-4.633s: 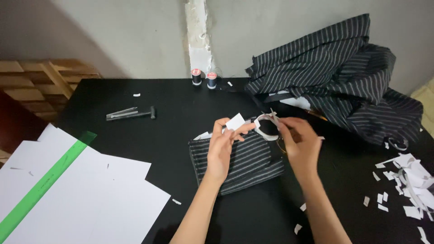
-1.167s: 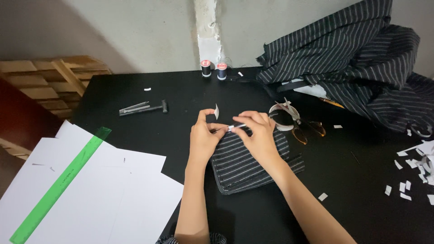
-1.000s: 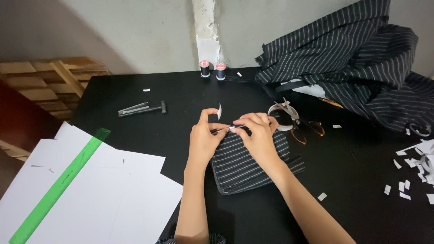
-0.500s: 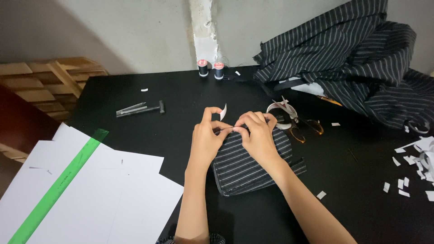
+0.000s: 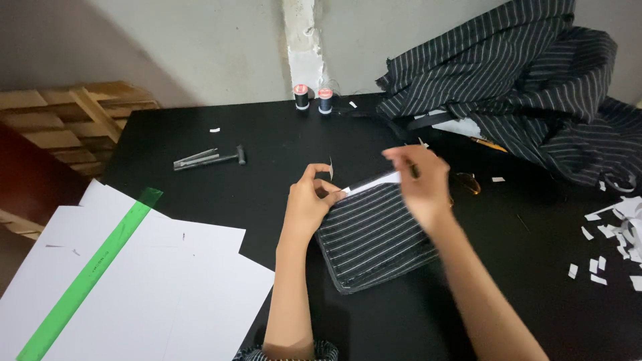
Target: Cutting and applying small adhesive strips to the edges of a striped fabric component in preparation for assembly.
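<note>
In the middle of the frame a folded striped cloth (image 5: pixel 374 234) lies flat on the black surface (image 5: pixel 267 134). A thin white strip (image 5: pixel 372 182) runs along its upper edge. The left hand (image 5: pixel 309 204) rests on the upper left corner of the cloth, and its grip is pressed together, pinching the left end of the strip. The right hand (image 5: pixel 422 182) is at the upper right corner of the cloth and is a little blurred; its fingers are bent over the right end of the strip, but I cannot tell if they really pinch it. Just to the right of this hand some scissors (image 5: pixel 467 182) lie on the surface, partly hidden. In the upper right of the frame there is a big heap of striped fabric (image 5: pixel 528 87). Two thread spools (image 5: pixel 312 98) stand at the upper middle, close to the wall. A grey metal tool (image 5: pixel 208 158) lies left of the hands, well apart from them. In the lower left, white sheets (image 5: pixel 167 287) lie with a green ruler (image 5: pixel 90 271) across them. Small paper scraps (image 5: pixel 612 244) are scattered at the right edge.
</note>
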